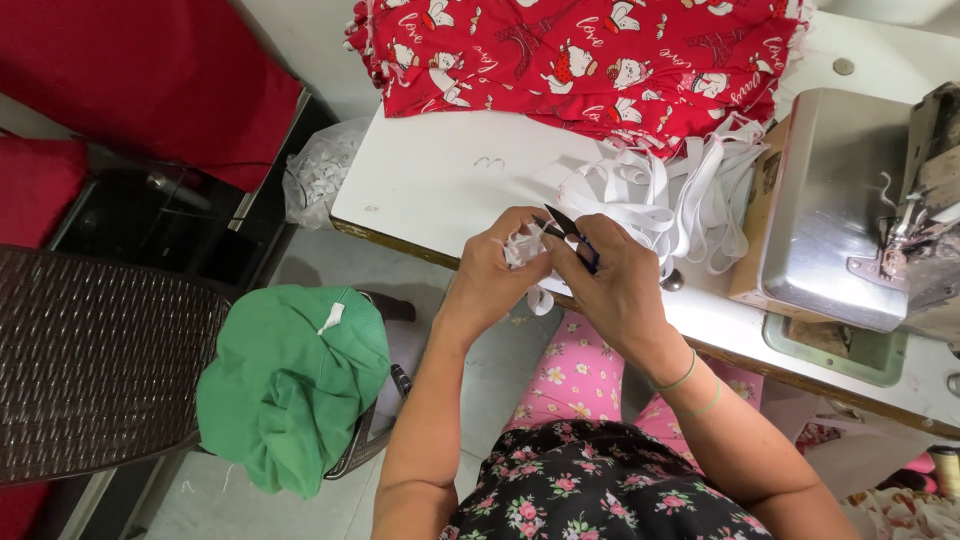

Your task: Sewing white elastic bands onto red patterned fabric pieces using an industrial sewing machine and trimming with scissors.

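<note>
- A short end of white elastic band (pixel 525 248) is pinched in the fingers (pixel 512 232) of the left hand (pixel 492 272), just over the near edge of the tabletop (pixel 440 180); a loose tail hangs below the hand.
- Small thread snips (pixel 566 226) are gripped by the right hand (pixel 612 282), its fingers curled around the blue handle, the dark blades pointing up and left toward the band.
- The band lies directly left of the blade tips, touching or nearly so; whether the blades are parted cannot be told.
- Beyond the hands, a loose pile of white elastic (pixel 665 195) is spread on the tabletop, running back to the red printed fabric (pixel 590 55).
- A sewing machine (pixel 870 200) is seen to the right.
</note>
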